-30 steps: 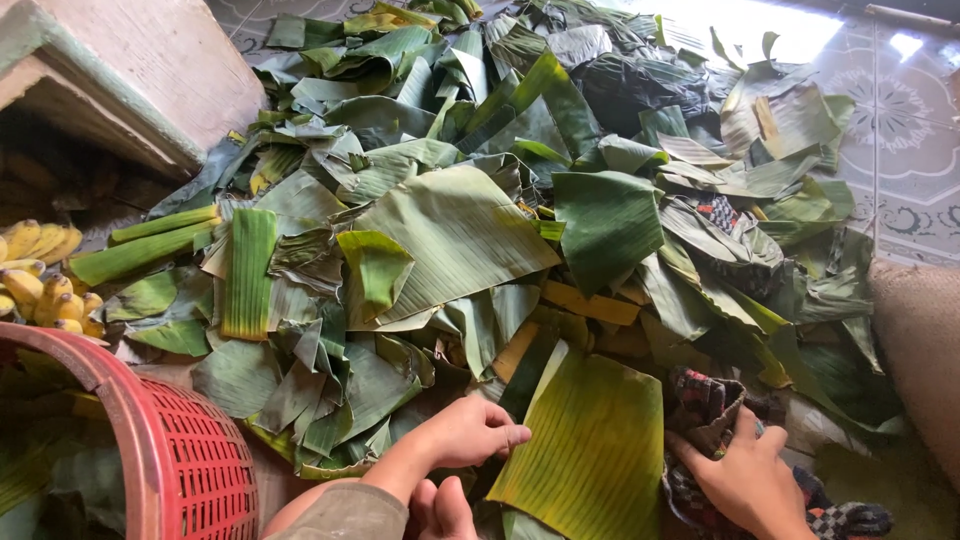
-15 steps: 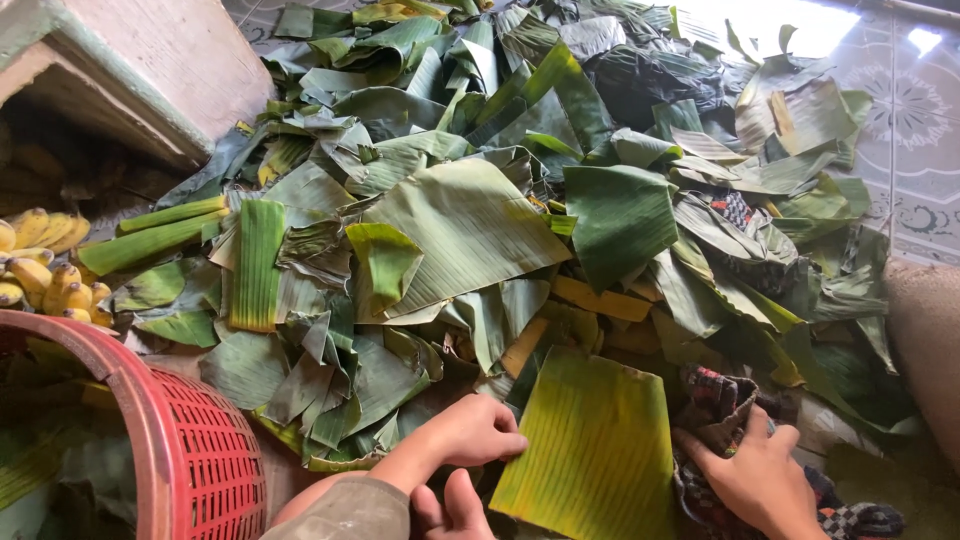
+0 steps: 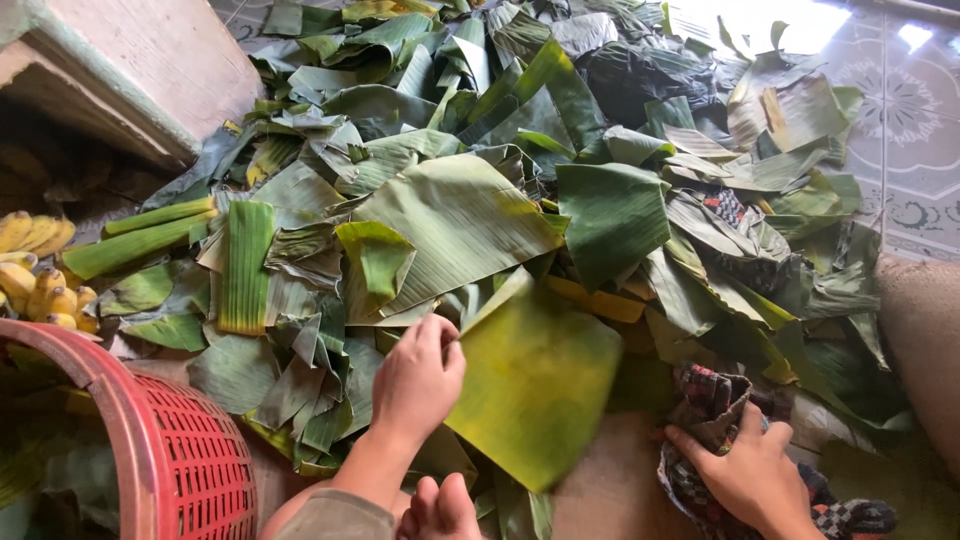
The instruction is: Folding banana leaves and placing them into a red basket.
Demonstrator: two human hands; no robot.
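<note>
Floor scene, patterned pale tiles [image 3: 915, 130] top right, glare from light on them. Big heap of banana leaf pieces [image 3: 480, 160] covers most of the floor, torn, overlapping, dark to pale green, some yellowing at the edges. Concrete block or step [image 3: 140, 70] top left, leaves run up against its base. Red plastic basket [image 3: 170, 450] bottom left, lattice wall, thick rim, only part in view. Bunch of small yellow bananas [image 3: 35, 275] at the left edge, just above the basket rim.

Main thing: yellow-green leaf sheet [image 3: 535, 385], roughly rectangular, flat, smooth, fine ribs, a bit motion-blurred, lying tilted at the near edge of the heap, between the two hands. Its far corner tucks under other leaves; a yellow strip [image 3: 595, 300] lies just above it.

Left hand [image 3: 418, 380] comes up from the bottom, back of hand to camera, fingers curled, closed on the left edge of the leaf sheet, thumb side against it. Forearm and a grey-green sleeve [image 3: 335, 515] below. Toes of a bare foot [image 3: 440, 505] just beside the wrist.

Right hand [image 3: 745, 475] bottom right, palm down, fingers spread and bent, pressing and gripping a checked cloth [image 3: 715, 400], red-black-white, bunched up. Cloth sits just right of the leaf sheet; touching it or not, cannot tell.

Folded ribbed leaf piece [image 3: 245, 265] and thick green stalks [image 3: 140, 235] lie left, well apart from both hands. Brown rounded shape [image 3: 925, 340] at the right edge, unclear what.
</note>
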